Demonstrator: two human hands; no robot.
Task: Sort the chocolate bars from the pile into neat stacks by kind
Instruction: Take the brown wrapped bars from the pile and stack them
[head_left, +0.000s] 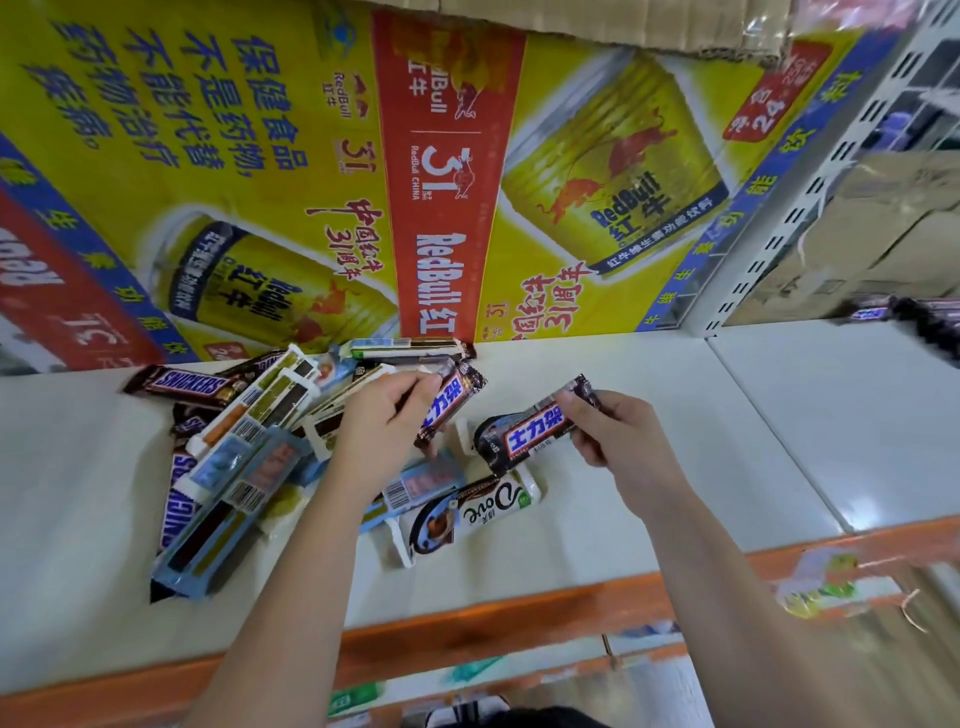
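Brown Snickers bars: left hand (387, 415) grips one (451, 402), right hand (621, 441) another (535, 428); a Dove bar (470, 512) lies near on the shelf (649, 499).

Blurred bars (930, 317), perhaps Snickers, far right

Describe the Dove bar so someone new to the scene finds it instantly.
On the white shelf below the Red Bull poster, look just below the right hand. The Dove bar lies flat there, at the pile's right edge. It alone has a white wrapper with cursive "Dove" lettering.
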